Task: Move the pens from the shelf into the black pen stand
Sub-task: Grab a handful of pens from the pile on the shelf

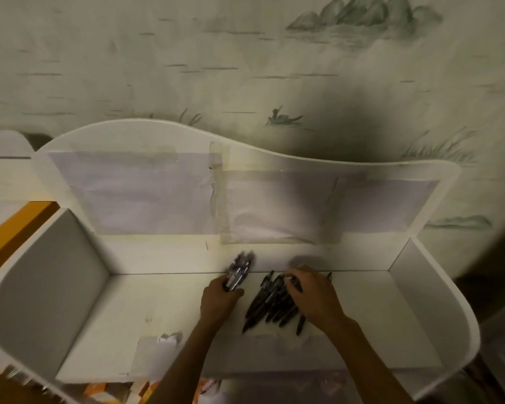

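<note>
A pile of several black pens (270,304) lies on the white shelf (158,301), right of its middle. My left hand (220,298) grips a blurred bundle of pens (239,271) that points up towards the back panel. My right hand (312,293) rests on the right side of the pile, its fingers curled over the top ends of the pens. The black pen stand is not in view.
The shelf has a wavy white back panel (187,182) with taped paper sheets and two side walls (50,287). More taped paper (158,354) sits on the shelf floor by its front edge. An orange strip (15,225) shows at the left.
</note>
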The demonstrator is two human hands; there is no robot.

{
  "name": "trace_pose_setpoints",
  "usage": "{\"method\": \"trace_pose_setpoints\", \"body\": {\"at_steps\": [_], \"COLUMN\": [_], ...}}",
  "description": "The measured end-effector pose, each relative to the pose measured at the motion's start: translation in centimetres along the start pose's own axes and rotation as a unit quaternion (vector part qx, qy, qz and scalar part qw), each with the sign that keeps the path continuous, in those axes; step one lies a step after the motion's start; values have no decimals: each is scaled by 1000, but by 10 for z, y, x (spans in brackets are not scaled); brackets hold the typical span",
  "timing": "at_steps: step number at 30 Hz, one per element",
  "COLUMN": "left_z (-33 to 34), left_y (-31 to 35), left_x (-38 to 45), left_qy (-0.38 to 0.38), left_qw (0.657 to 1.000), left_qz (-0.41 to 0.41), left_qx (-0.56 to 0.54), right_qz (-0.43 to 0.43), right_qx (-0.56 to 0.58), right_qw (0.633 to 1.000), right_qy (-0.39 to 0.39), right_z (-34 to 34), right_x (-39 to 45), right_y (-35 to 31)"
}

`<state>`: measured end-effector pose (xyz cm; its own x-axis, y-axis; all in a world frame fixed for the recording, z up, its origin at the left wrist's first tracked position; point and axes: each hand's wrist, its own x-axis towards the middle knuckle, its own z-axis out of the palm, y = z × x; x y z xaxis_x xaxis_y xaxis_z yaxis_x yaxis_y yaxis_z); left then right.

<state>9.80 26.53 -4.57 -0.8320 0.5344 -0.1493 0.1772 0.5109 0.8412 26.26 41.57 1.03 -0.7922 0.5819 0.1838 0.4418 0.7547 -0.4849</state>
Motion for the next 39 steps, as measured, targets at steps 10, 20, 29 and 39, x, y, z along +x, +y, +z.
{"method": "trace_pose_setpoints", "body": {"at_steps": [10, 20, 29, 39], "left_z": [-7, -5, -11, -11], "left_y": [1, -9, 12, -1], "left_x": [-4, -2, -11, -5], "left_qy": [69, 57, 62, 68], "left_qw": [973, 972, 963, 978], "left_qz": [29, -18, 12, 21], "left_qx": [-216, -226, -260, -197], "right_qz": [-20, -20, -18, -13], "right_qx": [16, 5, 6, 5], "right_qw": [1000, 1000, 1000, 1000], "right_qy": [0, 3, 4, -6], "right_z": [2, -1, 2, 1], "right_x": [-1, -3, -7, -8], "right_y": [-14, -10, -12, -14]}}
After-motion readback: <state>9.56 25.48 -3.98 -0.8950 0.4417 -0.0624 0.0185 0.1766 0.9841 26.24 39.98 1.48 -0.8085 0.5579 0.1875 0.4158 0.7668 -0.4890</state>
